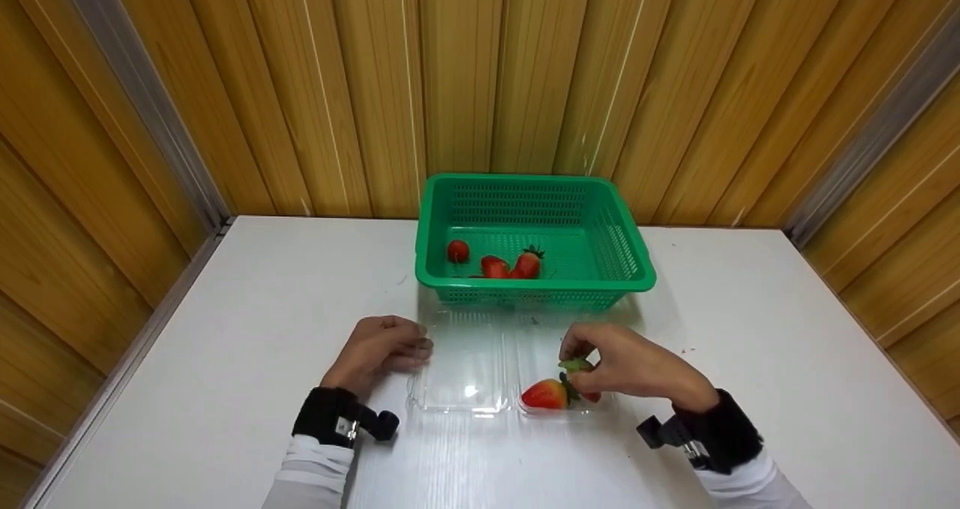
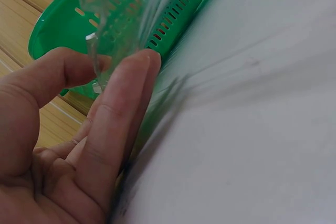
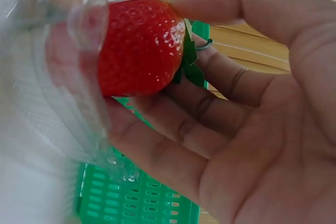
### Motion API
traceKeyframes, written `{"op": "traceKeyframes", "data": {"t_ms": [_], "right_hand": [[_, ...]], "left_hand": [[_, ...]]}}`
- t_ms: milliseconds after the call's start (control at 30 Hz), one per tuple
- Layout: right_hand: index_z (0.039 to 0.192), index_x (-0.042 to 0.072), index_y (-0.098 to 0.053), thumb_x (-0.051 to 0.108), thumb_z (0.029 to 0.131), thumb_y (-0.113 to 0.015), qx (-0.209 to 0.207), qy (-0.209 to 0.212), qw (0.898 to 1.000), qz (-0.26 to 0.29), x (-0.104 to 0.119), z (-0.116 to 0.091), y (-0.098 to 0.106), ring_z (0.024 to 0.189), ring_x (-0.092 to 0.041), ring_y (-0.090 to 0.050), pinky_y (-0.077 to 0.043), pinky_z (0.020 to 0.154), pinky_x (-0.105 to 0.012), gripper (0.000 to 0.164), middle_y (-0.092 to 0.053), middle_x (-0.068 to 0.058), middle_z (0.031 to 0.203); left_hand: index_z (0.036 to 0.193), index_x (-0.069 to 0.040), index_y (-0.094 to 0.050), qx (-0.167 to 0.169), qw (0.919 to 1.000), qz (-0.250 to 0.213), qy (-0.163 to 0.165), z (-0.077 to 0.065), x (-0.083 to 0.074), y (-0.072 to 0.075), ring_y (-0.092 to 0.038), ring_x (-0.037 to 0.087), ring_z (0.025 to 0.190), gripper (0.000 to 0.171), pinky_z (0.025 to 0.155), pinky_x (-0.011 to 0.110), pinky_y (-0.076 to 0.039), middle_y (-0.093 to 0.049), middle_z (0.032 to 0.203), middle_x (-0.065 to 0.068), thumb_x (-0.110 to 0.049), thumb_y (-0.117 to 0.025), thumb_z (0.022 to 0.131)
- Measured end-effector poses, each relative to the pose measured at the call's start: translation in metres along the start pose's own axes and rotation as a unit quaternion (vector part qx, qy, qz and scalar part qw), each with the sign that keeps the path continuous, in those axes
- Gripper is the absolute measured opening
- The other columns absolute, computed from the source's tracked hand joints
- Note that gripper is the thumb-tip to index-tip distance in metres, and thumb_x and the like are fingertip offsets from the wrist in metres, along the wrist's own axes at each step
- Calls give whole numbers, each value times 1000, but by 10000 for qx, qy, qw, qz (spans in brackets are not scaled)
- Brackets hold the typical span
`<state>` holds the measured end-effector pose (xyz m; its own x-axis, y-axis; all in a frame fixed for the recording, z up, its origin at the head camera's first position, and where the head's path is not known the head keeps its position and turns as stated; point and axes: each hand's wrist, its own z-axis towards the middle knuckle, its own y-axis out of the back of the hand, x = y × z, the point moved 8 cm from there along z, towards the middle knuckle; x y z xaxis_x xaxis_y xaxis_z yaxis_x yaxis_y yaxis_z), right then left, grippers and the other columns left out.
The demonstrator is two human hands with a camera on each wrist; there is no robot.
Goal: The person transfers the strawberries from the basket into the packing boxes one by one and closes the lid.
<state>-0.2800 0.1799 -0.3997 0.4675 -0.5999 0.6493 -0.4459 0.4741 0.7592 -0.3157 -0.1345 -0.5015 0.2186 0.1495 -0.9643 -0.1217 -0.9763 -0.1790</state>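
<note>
A clear plastic clamshell box (image 1: pixel 461 366) lies unfolded on the white table, its two halves side by side. My left hand (image 1: pixel 379 353) pinches the left half's outer edge between thumb and fingers; the left wrist view shows the thin plastic rim (image 2: pixel 94 51) there. Over the right half, my right hand (image 1: pixel 626 362) grips a red strawberry (image 3: pixel 142 48) near its leafy end. The strawberry's tip shows through the box's clear wall in the right wrist view. Another strawberry (image 1: pixel 544 395), red with a yellowish top, lies beside it in the right half's near end.
Behind the box stands a green perforated basket (image 1: pixel 517 239) with several strawberries (image 1: pixel 528 263) in its near left part. Wood-patterned panels (image 1: pixel 487 73) enclose the white table (image 1: pixel 247 329) at the back and both sides. Tiny red bits (image 1: pixel 687 350) lie right of my right hand.
</note>
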Motion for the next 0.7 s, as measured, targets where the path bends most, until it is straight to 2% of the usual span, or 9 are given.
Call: {"op": "traceKeyframes", "data": {"t_ms": [300,533,700], "right_hand": [[94,11,-66,-1,81,-74,-16,-150,9990,-414,3,5,-10,87,-17,-58,-53,77,-29,20,-62,5,85],[90,10,-65,10,85,-86,-116,-168,9979,-619,6,8,-14,79,-13,-53,-46,68,-27,22,-58,3,78],[89,9,-64,0,82,-79,-50,-388,9976,-565,3,10,-20,74,-12,-54,-48,60,-26,19,-59,5,77]], "left_hand": [[111,11,-68,-128,9998,27,129,1,1,0,-77,26,85,26,73,32,-67,-76,101,24,-6,-77,94],[112,12,-68,-32,10000,56,55,0,-1,0,-77,26,86,26,75,32,-67,-76,101,24,-6,-76,95],[113,12,-67,47,10000,44,1,-1,-2,0,-77,26,87,27,76,33,-67,-76,102,24,-6,-76,96]]}}
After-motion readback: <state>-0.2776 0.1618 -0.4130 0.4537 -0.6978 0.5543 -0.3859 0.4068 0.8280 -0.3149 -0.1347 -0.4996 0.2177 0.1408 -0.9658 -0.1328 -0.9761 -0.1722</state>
